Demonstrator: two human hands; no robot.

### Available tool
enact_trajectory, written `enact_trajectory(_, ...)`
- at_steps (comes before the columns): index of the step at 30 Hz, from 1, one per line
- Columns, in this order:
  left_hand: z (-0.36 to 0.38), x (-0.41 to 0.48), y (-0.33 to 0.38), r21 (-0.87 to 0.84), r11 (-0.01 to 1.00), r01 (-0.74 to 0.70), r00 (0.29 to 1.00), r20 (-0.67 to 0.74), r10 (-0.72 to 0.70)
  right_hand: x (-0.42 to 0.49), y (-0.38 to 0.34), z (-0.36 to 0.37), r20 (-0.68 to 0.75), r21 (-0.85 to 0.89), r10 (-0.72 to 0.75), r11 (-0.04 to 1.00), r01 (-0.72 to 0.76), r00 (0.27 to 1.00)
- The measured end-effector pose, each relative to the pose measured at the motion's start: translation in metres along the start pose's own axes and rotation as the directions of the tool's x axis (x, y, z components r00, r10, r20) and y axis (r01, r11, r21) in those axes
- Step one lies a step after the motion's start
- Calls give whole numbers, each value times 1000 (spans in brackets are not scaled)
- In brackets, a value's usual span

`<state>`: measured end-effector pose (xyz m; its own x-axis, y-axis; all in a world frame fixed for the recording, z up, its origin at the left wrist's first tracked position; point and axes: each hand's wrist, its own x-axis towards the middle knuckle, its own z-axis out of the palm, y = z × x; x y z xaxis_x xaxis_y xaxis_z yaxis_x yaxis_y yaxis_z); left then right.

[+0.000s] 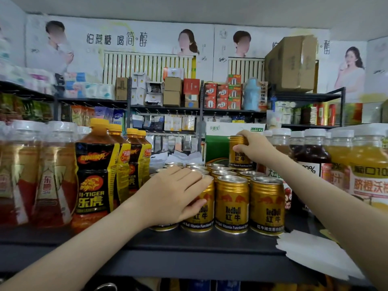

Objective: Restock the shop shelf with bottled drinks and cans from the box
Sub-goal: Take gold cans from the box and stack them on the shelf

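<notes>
Our left hand [174,194] wraps fingers and thumb round a front-row gold can [205,217] at nine o'clock of the block of cans [232,206] on the dark shelf [189,242]; our right hand [257,148] grips a second can [239,159] near its top at one o'clock, over the back rows; Hi-Tiger bottles [95,175] stand farther out at nine.

Soft, bright indoor light falls evenly from above, and shadows stay faint, deepening only under the dark shelf [189,261]. The silver lids of the Red Bull cans [232,204] catch small glints. Wide-angle distortion bows the frame's edges, where the bottles [19,175] look smeared. The white paper [315,253] at lower right is washed out.
</notes>
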<state>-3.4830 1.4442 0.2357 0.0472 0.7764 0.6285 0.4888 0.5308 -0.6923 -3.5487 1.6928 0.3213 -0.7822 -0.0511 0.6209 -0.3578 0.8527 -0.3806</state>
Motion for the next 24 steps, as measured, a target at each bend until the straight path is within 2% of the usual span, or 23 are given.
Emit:
enact_trajectory(10, 0, -1, 1, -19, 1000, -3, 1000, -22, 3, 0, -6, -6, 47, 94, 91, 991, -95, 995)
enact_trajectory(13, 0, 0, 1, -17, 1000, -1, 1000, -28, 1, -1, -2, -5, 47, -12, 45, 999, -45, 998)
enact_trajectory(16, 0, 0, 1, -25, 1000, 0, 1000, -30, 0, -2, 4, -5, 79, -204, -33, 978, 49, 996)
enact_trajectory(18, 0, 0, 1, -31, 999, 4, 1000, -30, -5, -4, 4, -8, 97, -321, -113, 937, 139, 989)
enact_trajectory(20, 0, 0, 1, -37, 999, 12, 1000, -28, -13, -5, 3, -11, 175, -427, -180, 872, 239, 968)
enact_trajectory(24, 1, -1, 1, -46, 999, 15, 999, -29, -17, -4, 2, -16, 284, -514, -172, 803, 302, 943)
